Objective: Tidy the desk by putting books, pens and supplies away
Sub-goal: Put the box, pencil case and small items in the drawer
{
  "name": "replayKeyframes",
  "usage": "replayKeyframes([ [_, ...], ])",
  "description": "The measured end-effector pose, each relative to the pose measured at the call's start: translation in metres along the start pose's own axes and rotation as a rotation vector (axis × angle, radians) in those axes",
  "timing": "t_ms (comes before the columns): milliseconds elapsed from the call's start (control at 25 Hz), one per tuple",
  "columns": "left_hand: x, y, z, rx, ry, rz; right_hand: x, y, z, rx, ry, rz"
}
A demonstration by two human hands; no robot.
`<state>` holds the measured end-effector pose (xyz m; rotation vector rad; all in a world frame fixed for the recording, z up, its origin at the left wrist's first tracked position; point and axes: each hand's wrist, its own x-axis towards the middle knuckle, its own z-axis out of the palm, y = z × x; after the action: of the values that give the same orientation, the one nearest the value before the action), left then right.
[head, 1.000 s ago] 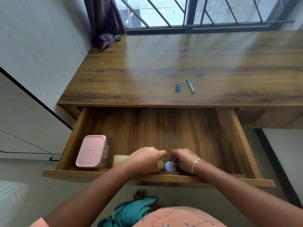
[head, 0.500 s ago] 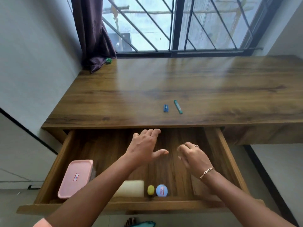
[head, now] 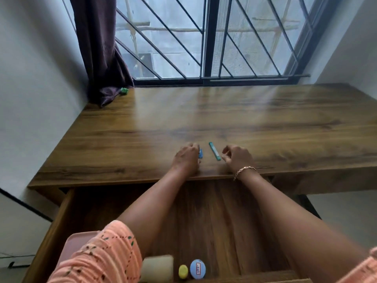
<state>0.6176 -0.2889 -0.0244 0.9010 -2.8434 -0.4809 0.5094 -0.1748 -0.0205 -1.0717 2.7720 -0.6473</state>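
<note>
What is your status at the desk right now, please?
Left hand curled on small blue item, grip unclear. Right hand open beside green stick. Drawer open below, nothing in the way.

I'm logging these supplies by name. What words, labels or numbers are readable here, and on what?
None legible.
On the round blue tin in the drawer: white label, red marks, too blurred to read.
On the small blue item, partly hidden by the left hand: nothing legible.
On the green stick: no print visible.
</note>
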Motion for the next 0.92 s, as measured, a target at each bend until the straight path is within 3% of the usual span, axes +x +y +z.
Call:
replayKeyframes([
  [360, 0.033, -0.010, 0.004, 0.070, -0.101, 0.237, 0.038, -0.028, 0.019, -0.152, -0.094, 0.073],
  [720, -0.038, -0.052, -0.033, -0.344, -0.033, 0.199, 0.030, -0.023, 0.019, -0.233, -0.107, 0.011],
  [920, -0.105, -0.100, -0.036, -0.256, -0.137, 0.058, 0.025, -0.027, 0.016, -0.318, -0.139, -0.062],
])
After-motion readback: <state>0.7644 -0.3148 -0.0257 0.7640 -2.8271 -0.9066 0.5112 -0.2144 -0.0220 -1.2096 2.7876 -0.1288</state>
